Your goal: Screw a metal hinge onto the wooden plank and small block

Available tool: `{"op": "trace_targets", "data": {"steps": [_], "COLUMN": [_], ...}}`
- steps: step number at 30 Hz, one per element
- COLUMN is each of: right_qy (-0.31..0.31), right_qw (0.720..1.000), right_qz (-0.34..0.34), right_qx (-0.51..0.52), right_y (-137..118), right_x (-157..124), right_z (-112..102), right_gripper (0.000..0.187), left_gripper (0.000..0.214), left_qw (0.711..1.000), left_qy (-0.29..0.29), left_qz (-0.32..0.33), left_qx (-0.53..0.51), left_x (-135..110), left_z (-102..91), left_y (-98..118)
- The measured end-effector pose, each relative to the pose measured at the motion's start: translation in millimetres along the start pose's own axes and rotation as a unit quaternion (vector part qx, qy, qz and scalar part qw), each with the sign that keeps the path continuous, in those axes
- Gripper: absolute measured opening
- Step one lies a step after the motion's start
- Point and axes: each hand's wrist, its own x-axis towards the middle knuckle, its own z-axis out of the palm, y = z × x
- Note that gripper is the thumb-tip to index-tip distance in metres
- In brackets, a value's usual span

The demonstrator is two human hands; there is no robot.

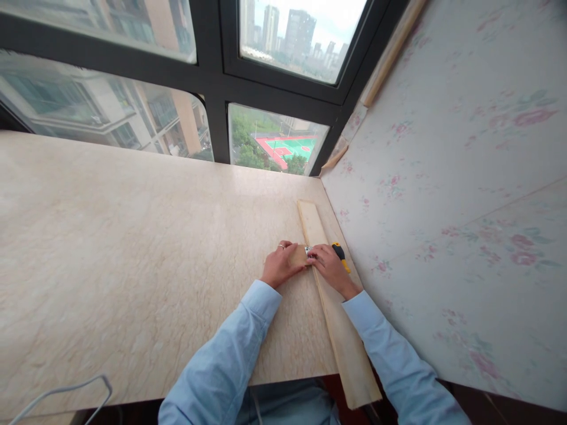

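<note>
You have one small metal piece (pixel 307 251) where one short wooden piece (pixel 298 256) meets one long board (pixel 343 330). Your left hand (pixel 279 264) is curled around the short piece; your right hand (pixel 328 267) has fingers bunched at the metal, pinching or just pressing, can't tell. One black-and-yellow tool (pixel 339 251) lies just beyond your right hand. The board lies on the desk (pixel 133 254), overhanging its front edge. One pale cable (pixel 75 386), near left corner.
</note>
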Motion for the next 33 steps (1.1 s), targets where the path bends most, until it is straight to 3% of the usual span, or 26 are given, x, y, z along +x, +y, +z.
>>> {"op": "trace_targets", "data": {"steps": [5,17,33], "right_qy": [0.015,0.026,0.001], "right_qw": [0.999,0.998,1.000], "right_qz": [0.012,-0.058,-0.018], "right_qx": [-0.046,-0.024,0.005], "right_y": [-2.3,-2.5,-19.4], "right_x": [3.1,-2.0,6.6], "right_z": [3.5,4.4,9.0], "right_gripper": [0.010,0.024,0.022], "left_gripper": [0.072,0.069,0.068], "left_qw": [1.000,1.000,0.994], "left_qy": [-0.005,-0.008,0.048], "left_qz": [-0.009,-0.009,0.005], "left_qx": [0.001,-0.014,-0.099], "left_x": [-0.3,-1.6,-7.0], "left_z": [-1.6,-2.0,-6.6], "left_y": [1.6,2.2,-8.9]}}
